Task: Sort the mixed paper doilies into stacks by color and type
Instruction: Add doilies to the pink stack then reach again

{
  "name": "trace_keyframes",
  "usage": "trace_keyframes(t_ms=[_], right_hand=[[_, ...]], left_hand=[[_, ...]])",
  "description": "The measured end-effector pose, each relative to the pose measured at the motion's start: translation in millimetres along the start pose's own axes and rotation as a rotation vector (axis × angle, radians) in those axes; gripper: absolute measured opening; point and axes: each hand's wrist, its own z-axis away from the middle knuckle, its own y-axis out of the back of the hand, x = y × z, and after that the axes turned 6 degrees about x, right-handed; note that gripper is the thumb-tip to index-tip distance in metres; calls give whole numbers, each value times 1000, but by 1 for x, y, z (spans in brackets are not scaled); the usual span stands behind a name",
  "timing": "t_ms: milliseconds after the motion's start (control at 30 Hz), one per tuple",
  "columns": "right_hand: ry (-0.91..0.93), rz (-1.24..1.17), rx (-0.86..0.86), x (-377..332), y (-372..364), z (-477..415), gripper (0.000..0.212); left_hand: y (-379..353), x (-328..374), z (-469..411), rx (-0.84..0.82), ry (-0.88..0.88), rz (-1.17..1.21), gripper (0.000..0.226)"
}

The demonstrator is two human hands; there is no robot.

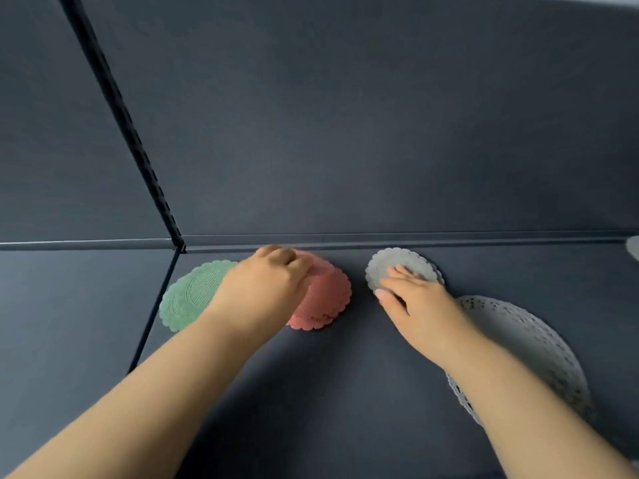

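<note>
A green doily (188, 296) lies flat at the left of the dark table. Beside it on the right is a stack of pink doilies (326, 299). My left hand (266, 283) rests on the pink stack with its fingers curled at the stack's far edge. A small grey-white doily stack (390, 262) lies to the right, and my right hand (413, 295) presses flat on it with straight fingers. A large white lace doily (532, 344) lies near the right front, partly under my right forearm.
A dark wall panel (380, 133) rises right behind the doilies. A seam (152, 319) splits the table surface at the left. Another pale doily edge (634, 247) peeks in at the far right.
</note>
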Motion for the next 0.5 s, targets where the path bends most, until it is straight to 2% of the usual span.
trace_keyframes(t_ms=[67, 100, 267, 400, 500], right_hand=[[-21, -46, 45, -15, -3, 7, 22], [-25, -65, 60, -23, -4, 9, 21], [43, -88, 79, -55, -9, 7, 22], [95, -84, 90, -74, -9, 5, 31], [127, -68, 78, -82, -7, 9, 34]], left_hand=[[-20, 3, 10, -157, 1, -162, 30], [-24, 3, 14, -183, -5, -181, 30], [-23, -8, 17, -89, -91, -148, 29], [-17, -6, 25, -68, -139, -114, 37], [1, -1, 31, -38, -114, -30, 46]])
